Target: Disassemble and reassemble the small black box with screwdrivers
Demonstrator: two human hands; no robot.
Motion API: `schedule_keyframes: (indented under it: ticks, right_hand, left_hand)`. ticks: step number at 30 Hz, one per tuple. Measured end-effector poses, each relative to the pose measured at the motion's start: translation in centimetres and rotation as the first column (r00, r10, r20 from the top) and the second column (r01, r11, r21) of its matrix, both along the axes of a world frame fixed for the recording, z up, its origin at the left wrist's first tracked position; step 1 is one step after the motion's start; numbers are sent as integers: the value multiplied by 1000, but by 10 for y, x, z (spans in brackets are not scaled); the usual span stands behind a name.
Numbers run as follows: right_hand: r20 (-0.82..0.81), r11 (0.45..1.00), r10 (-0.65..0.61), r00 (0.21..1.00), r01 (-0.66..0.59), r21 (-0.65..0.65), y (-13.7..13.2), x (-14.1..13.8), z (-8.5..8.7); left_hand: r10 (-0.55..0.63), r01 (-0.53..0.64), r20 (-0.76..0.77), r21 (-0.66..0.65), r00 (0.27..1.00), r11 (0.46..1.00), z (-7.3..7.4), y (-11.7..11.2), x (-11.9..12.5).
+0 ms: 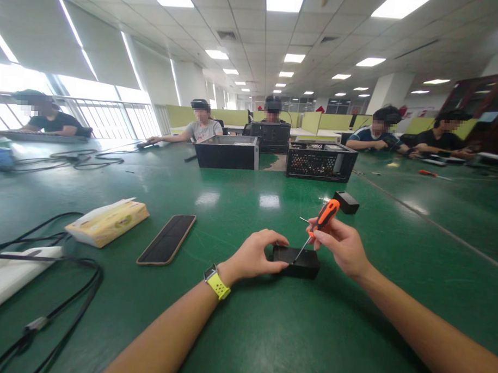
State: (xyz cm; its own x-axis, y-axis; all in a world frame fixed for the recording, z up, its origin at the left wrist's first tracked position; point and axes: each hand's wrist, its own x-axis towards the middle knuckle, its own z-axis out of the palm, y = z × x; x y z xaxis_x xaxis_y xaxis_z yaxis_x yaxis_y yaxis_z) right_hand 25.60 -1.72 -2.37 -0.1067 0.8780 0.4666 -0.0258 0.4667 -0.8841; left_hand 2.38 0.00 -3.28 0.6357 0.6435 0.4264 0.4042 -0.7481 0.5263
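A small black box (301,270) lies on the green tabletop in front of me. My left hand (257,255) grips its left end between thumb and fingers; a yellow-strapped watch (217,282) is on that wrist. With my right hand (345,247) I hold an orange and black screwdriver (326,215), tilted, its fingers closed around the lower handle. The shaft slants down to the left, and its tip meets the top of the box near my left thumb. Whether a screw sits under the tip is too small to see. Another thin metal rod (304,219) shows beside my right fingertips.
A second black box (346,202) stands beyond my right hand. To the left lie a phone (166,241), a tissue pack (109,222), a white power strip (17,276) and black cables (81,300). Computer cases (229,156) stand farther back. Several people sit around the table.
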Motion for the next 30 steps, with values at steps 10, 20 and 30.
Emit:
schedule_keyframes:
  ticks: [10,20,30]
  right_hand:
    - [-19,999,39,999,-38,13,-2,0,-1]
    - [-14,998,58,998,-57,24,-2,0,-1]
    - [-40,997,79,996,-77,30,-4,-1,1]
  left_hand:
    - [-7,7,19,7,1000,1000,4,0,-2]
    - [-27,30,-35,98,999,995,2,3,-3]
    - [-38,44,-38,167,999,985,-3,4,-2]
